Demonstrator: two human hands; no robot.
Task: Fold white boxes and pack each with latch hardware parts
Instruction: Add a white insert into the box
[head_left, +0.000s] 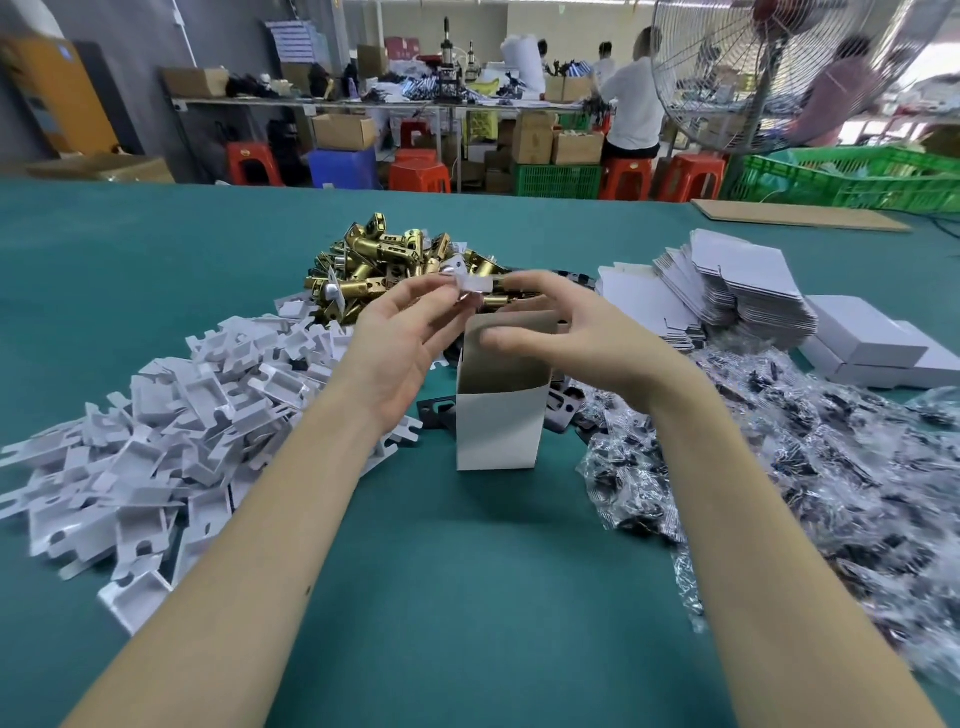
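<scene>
A white box (497, 415) stands upright and open-topped on the green counter (467, 597), already folded into shape, its brown inner walls showing and its top flap raised at the far side. Above its mouth both hands meet around a latch (475, 291), a brass-bodied piece with a white insert or tag wrapped at its end; motion blur hides the finer detail. The left hand (400, 343) pinches the latch between thumb and fingertips from the left, while the right hand (561, 327) curls its fingers around the other end, thumb lying across the box's open mouth. So the step in hand looks like packing rather than folding: the latch is being readied to go into this box. Behind the hands lies the heap of brass latches (395, 260), to the left a pile of white plastic inserts (156, 415), to the right a spread of bagged dark parts (805, 457) in clear wrap, with dark strike plates (436, 410) peeking out beside the box. Flat box blanks (737, 280) are stacked at the far right, next to closed white boxes (872, 348). The next move likely calls for tipping the latch end-down and lowering it straight into the narrow opening, keeping the unsupported box from toppling
</scene>
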